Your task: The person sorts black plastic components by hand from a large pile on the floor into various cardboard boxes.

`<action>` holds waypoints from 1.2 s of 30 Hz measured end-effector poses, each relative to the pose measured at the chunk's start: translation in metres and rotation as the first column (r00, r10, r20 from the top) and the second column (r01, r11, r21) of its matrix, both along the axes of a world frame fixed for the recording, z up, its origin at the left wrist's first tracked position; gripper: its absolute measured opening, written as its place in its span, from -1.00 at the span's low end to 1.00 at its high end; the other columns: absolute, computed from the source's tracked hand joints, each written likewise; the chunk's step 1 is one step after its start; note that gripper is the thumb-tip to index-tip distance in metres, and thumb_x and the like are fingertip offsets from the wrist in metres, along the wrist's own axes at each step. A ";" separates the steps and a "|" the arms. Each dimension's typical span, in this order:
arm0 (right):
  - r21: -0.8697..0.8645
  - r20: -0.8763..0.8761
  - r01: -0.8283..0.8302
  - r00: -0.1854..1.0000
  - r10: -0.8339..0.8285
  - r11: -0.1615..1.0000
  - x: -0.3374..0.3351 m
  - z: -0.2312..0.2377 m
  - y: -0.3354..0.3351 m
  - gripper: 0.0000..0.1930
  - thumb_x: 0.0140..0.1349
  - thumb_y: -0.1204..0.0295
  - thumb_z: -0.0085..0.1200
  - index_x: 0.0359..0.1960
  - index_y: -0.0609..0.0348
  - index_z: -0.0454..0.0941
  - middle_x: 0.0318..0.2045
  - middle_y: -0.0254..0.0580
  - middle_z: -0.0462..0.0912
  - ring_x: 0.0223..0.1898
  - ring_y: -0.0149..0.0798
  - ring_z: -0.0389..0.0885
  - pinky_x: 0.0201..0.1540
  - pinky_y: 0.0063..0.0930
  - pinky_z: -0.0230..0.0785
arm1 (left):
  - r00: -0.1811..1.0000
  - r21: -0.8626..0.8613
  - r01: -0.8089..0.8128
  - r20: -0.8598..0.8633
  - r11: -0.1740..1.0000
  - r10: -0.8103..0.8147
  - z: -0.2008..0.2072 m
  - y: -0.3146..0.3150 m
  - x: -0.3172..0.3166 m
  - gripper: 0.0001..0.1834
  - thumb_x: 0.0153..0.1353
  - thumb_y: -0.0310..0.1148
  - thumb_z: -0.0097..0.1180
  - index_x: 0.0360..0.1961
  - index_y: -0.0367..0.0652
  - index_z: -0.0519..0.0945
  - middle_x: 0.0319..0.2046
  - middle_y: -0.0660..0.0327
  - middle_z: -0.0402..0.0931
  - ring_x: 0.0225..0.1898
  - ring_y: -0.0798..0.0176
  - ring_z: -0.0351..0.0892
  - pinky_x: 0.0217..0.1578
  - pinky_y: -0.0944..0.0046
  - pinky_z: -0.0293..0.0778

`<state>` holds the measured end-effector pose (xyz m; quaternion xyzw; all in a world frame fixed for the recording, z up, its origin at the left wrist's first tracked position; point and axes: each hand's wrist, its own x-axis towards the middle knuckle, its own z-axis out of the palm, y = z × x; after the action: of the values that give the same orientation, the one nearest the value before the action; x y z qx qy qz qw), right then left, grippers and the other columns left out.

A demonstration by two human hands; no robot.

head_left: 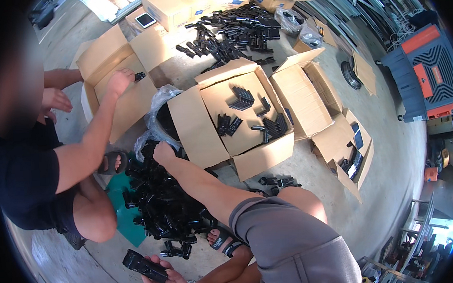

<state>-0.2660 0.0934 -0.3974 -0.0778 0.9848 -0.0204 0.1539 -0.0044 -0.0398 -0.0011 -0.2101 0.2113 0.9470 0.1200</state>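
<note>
Low in front of me, my left hand (164, 282) grips a black plastic tubular fitting (145, 266), its fingers wrapped round one end. My right arm stretches forward across a heap of similar black plastic parts (168, 206) on the floor. At the heap's far edge, beside a clear plastic bag (167, 101), my right hand (164, 153) is closed; whatever its fingers hold is hidden. Past that hand stands an open cardboard box (195, 125) with rows of black angled parts (240, 98) inside.
At left, a co-worker reaches with one hand (121, 81) into another open box (97, 76). More black parts (236, 33) are piled at the back. Two open boxes (304, 101) (334, 136) stand to the right, near a grey-orange wheeled case (428, 74). A green sheet (121, 211) lies under the near heap.
</note>
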 end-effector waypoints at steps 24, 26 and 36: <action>-0.863 0.297 0.248 0.954 0.045 0.441 0.105 0.204 0.056 -0.79 0.18 0.46 0.21 -0.17 0.26 0.68 -0.25 -0.12 0.73 -0.22 -0.26 0.72 -0.11 -0.40 0.52 | 1.000 -0.344 -0.018 -0.019 0.939 0.013 0.001 0.018 0.008 -0.59 0.45 -0.27 -0.03 0.14 -0.38 0.38 0.05 -0.06 0.50 0.07 0.11 0.54 0.11 0.22 0.55; -0.909 0.309 0.297 0.951 -0.005 0.294 0.139 0.242 0.067 -0.81 0.18 0.50 0.22 -0.18 0.27 0.69 -0.28 -0.14 0.74 -0.25 -0.31 0.71 -0.14 -0.41 0.53 | 0.999 -0.378 0.017 -0.031 0.926 -0.031 0.001 0.026 0.009 -0.64 0.44 -0.24 -0.01 0.08 -0.30 0.44 0.04 0.01 0.54 0.07 0.18 0.55 0.11 0.23 0.52; -0.953 0.276 0.255 0.953 -0.123 -0.164 0.250 0.426 0.105 -0.84 0.25 0.62 0.16 -0.14 0.36 0.61 -0.24 -0.13 0.69 -0.24 -0.37 0.68 -0.12 -0.53 0.56 | 0.979 -0.370 0.084 -0.141 0.925 -0.146 0.014 0.060 0.025 -0.73 0.48 -0.30 -0.08 0.06 -0.24 0.36 0.04 0.03 0.56 0.06 0.21 0.59 0.09 0.20 0.51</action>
<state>-0.0158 0.1980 0.0287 -0.0205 0.6244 -0.7766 0.0815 0.0208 0.0205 0.0125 -0.1363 0.4034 0.8973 0.1167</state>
